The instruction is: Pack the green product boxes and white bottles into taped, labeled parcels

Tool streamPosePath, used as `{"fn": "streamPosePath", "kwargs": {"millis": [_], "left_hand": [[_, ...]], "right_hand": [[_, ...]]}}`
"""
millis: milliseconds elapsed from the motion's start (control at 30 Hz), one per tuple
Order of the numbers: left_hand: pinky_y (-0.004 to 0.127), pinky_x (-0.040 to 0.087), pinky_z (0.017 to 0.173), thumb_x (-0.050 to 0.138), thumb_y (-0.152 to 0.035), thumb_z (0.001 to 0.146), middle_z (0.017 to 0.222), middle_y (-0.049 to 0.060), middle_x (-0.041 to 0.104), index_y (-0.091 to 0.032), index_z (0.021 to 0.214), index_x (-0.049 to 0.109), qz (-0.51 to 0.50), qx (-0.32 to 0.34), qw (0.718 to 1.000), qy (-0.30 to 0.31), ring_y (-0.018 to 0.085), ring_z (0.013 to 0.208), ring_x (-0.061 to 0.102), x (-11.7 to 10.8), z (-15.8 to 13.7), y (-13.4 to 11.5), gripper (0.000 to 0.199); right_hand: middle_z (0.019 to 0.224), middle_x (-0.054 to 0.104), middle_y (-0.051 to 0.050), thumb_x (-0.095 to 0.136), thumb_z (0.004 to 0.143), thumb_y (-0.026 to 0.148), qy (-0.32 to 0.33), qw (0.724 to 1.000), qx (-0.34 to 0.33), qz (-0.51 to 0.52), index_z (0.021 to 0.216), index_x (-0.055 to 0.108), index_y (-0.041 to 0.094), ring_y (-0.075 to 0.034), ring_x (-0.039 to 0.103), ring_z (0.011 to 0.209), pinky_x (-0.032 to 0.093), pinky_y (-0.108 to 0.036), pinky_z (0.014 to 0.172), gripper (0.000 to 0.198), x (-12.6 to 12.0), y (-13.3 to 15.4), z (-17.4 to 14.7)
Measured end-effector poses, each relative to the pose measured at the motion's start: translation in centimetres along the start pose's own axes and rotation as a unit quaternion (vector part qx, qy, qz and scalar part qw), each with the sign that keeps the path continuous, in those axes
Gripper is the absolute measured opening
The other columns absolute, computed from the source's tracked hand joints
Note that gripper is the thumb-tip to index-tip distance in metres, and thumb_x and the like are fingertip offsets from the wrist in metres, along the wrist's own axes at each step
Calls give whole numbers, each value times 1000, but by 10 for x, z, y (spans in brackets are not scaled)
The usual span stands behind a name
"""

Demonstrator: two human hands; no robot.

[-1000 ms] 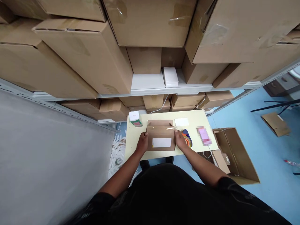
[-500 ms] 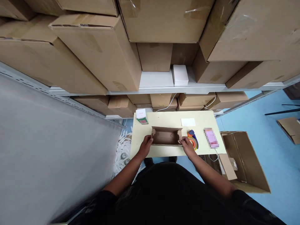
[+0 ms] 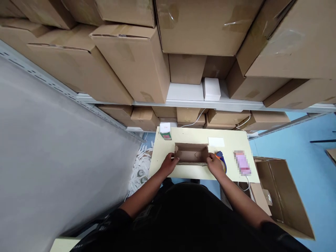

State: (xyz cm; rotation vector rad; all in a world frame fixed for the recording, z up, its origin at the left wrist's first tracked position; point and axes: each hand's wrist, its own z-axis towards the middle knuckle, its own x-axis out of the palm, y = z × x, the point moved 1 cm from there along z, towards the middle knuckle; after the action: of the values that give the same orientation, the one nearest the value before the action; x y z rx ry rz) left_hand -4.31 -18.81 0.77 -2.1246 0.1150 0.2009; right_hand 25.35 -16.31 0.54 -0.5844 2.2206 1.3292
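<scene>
Brown cardboard forms the small, open-topped rectangular box (image 3: 191, 156), held at both ends. The grip of the left hand (image 3: 168, 165) is narrow, pinching the box's left end; the grip of the right hand (image 3: 215, 166) is narrow likewise at the right end. The box is over the middle of the pale cream rectangular tabletop (image 3: 189, 134); whether its base touches cannot be told. Its long edges run roughly parallel to the tabletop's near edge, with a strip of surface between. Leftward, a wider stretch reaches the left edge. Rightward, room is tighter: the blue and orange tape dispenser (image 3: 222, 161) lies just beside the right hand, partly covered by it. Near the right edge lies a pink rectangular object (image 3: 243, 163), blurred. Behind the box's right end is a flat white rectangular sheet (image 3: 216, 141); a white-and-green carton (image 3: 165, 131) stands at the back left corner. Beyond the back edge, a pale grey shelf (image 3: 185, 92) carries brown cardboard cartons (image 3: 204, 29). Beside the right edge, a large open cardboard box (image 3: 294, 199) stands on blue floor (image 3: 312, 175).
</scene>
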Motion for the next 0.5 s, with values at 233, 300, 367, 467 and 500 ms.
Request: {"fn": "streamPosePath", "kwargs": {"millis": [233, 300, 367, 467, 500], "left_hand": [[38, 63, 73, 61, -52, 87, 109, 10, 67, -22, 107, 64, -94, -9, 986, -135, 26, 100, 65, 31, -39, 10, 36], [37, 62, 74, 60, -53, 88, 106, 8, 66, -22, 105, 63, -106, -5, 977, -184, 25, 98, 65, 45, -64, 14, 35], [37, 61, 74, 57, -53, 89, 104, 7, 67, -22, 105, 62, -137, -11, 963, -231, 24, 95, 65, 57, -93, 21, 35], [37, 61, 73, 59, -50, 88, 107, 9, 69, -22, 111, 63, -204, -24, 938, -279, 25, 95, 66, 68, -144, 34, 36], [37, 61, 74, 59, -48, 87, 110, 9, 70, -22, 114, 63, -224, -26, 929, -293, 25, 97, 67, 70, -162, 39, 37]], "right_hand": [[104, 79, -8, 58, 84, 56, 70, 993, -32, 94, 134, 68, 20, -30, 74, 89, 60, -41, 73, 62, -8, -32, 18], [108, 79, -8, 60, 83, 57, 107, 988, -48, 98, 136, 67, 21, -31, 74, 91, 60, -40, 74, 64, -16, -33, 19], [106, 79, -8, 62, 82, 56, 142, 984, -60, 88, 140, 65, 21, -31, 74, 88, 60, -41, 75, 68, -25, -28, 20], [91, 79, -6, 66, 79, 57, 200, 974, -76, 74, 145, 60, 21, -32, 73, 79, 59, -46, 78, 76, -28, -9, 15], [92, 79, -5, 67, 78, 57, 216, 969, -91, 74, 144, 61, 21, -32, 73, 81, 59, -46, 79, 76, -24, -1, 10]]}}
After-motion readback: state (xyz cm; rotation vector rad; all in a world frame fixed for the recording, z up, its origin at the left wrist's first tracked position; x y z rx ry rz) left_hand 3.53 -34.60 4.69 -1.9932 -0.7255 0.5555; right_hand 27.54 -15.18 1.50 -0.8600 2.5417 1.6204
